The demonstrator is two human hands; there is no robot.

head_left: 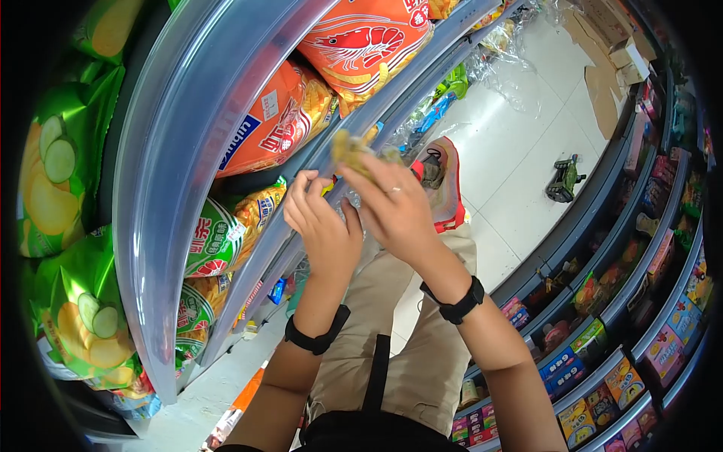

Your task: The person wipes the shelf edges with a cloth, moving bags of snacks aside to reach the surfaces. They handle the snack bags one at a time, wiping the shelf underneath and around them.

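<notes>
Grey shelf edge (pixel 173 151) carrying an orange shrimp-printed snack bag (pixel 369 41) and green cucumber chip bags (pixel 56 166), opposite shelves of boxed goods (pixel 602 377), flattened cardboard (pixel 602 90) and a small toy vehicle (pixel 565 179) on the white floor (pixel 520 151).

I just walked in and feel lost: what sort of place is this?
Most likely a small grocery or snack shop aisle. Shelves on the left hold chip bags and a shrimp-cracker bag, shelves of small boxed goods run along the right, and flattened cardboard lies on the floor.
</notes>
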